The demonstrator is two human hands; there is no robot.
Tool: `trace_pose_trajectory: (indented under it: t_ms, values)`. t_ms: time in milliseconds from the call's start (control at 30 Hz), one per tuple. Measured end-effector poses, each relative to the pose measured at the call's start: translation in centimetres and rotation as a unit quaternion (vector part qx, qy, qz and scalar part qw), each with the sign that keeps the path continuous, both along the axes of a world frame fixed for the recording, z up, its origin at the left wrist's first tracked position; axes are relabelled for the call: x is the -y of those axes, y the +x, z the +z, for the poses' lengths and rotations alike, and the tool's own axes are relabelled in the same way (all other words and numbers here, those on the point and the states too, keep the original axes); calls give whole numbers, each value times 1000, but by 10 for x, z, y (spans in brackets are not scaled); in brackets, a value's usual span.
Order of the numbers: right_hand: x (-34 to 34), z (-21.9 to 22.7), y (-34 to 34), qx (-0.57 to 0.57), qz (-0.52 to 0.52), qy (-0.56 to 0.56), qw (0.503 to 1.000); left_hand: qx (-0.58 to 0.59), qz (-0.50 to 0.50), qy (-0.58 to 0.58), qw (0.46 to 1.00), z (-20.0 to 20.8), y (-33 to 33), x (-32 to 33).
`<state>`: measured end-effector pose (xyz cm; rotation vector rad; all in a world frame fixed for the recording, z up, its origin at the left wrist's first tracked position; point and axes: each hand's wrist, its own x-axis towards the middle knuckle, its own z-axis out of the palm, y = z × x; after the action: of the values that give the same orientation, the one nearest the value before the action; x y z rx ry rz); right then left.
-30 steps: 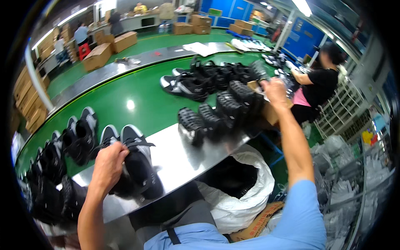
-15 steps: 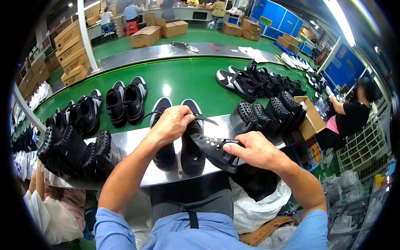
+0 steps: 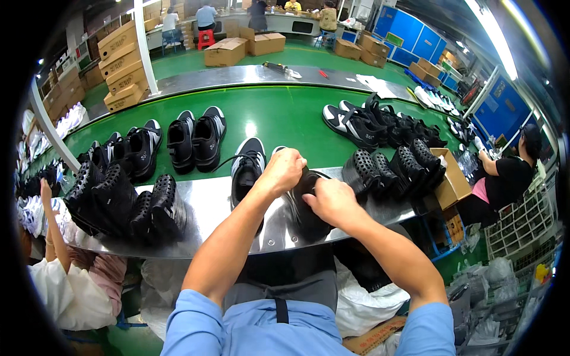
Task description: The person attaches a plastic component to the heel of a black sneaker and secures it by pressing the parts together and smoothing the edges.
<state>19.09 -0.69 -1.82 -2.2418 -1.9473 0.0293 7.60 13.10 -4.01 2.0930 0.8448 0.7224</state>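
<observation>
A black-and-grey sneaker (image 3: 306, 226) rests on the metal ledge in front of me, toe pointing away. My left hand (image 3: 284, 172) is closed at its front opening, fingers pinched around the tongue area. Over the shoe's opening, my right hand (image 3: 333, 202) is closed with the thumb pressed inward. The perforated black shoe tree it held is now mostly hidden by the hands and the dark shoe; how deep it sits I cannot tell. Just left of it stands the matching sneaker (image 3: 244, 181), its lace trailing to the left.
Black perforated shoe trees stand on the ledge at right (image 3: 361, 169) and left (image 3: 167, 204). More sneakers (image 3: 208, 139) sit on the green belt (image 3: 273, 110). An open carton (image 3: 454, 181) is at right. Co-workers are at both sides; one arm (image 3: 53, 222) reaches in at left.
My right hand has brought the shoe tree from beside the sneaker in over its opening. The hands are closer together, and the sneaker's heel has swung right, away from its mate.
</observation>
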Motion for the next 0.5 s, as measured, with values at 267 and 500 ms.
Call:
trace_pose_trajectory:
  t_ms: [267, 500]
  values:
    - [10, -22, 59, -223, -59, -76, 970, -91, 5, -55, 994, 4, -10, 62]
    - [-34, -39, 32, -129, -146, -1, 981, -170, 158, 43, 972, -26, 5, 57]
